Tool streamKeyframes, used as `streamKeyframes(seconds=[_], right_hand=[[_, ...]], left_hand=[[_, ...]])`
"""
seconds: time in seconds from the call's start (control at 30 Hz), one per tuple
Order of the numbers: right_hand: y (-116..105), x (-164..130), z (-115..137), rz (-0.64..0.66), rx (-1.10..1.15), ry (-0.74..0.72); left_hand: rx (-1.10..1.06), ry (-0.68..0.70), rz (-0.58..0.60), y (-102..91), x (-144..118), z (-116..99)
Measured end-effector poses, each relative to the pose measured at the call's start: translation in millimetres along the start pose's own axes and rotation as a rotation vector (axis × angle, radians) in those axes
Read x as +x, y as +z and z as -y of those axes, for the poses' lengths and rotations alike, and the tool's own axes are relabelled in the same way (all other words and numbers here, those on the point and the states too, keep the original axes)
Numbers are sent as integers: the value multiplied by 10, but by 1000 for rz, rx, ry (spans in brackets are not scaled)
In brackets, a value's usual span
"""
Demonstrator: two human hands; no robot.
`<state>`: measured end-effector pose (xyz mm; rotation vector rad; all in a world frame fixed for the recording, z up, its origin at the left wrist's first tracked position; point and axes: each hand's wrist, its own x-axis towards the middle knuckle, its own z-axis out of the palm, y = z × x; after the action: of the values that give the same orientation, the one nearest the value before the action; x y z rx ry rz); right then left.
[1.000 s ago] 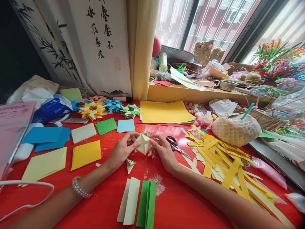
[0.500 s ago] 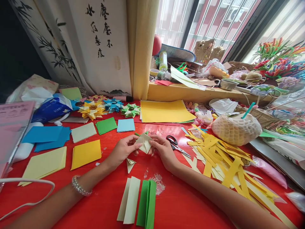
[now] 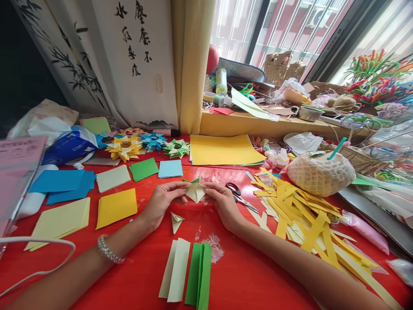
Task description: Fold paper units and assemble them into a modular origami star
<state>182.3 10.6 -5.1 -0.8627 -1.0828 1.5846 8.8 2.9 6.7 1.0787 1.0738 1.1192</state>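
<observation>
Both hands, left hand and right hand, pinched pale folded unit above red table. One finished unit lay beneath; folded strips remained unworked.

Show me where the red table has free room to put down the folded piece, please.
Bare red table lies between the yellow square and the cream and green folded strips, under the left hand. A smaller patch sits right of those strips. The yellow strip pile and scissors crowd the right.
</observation>
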Motion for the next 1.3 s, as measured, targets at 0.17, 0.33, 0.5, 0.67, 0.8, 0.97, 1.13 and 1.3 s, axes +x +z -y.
streamKeyframes(seconds=[0.17,0.33,0.5,0.67,0.8,0.97,1.13,1.3], right_hand=[[-10,10,6,61,6,-7],[-13,14,-5,90,-65,-34],[2,14,-9,99,-119,-48],[-1,23,-30,39,-137,-50],[-13,28,-55,43,-107,-61],[-17,26,-57,86,-107,-61],[-16,24,-41,123,-107,-74],[16,-2,-3,155,-63,-41]], left_hand=[[43,44,39,-2,13,-1],[85,65,101,3,11,14],[66,89,64,7,-6,1],[81,98,61,29,-33,-27],[187,127,31,52,-38,-40],[269,170,45,61,-28,-43],[325,137,132,58,-18,0],[328,132,130,47,2,46]])
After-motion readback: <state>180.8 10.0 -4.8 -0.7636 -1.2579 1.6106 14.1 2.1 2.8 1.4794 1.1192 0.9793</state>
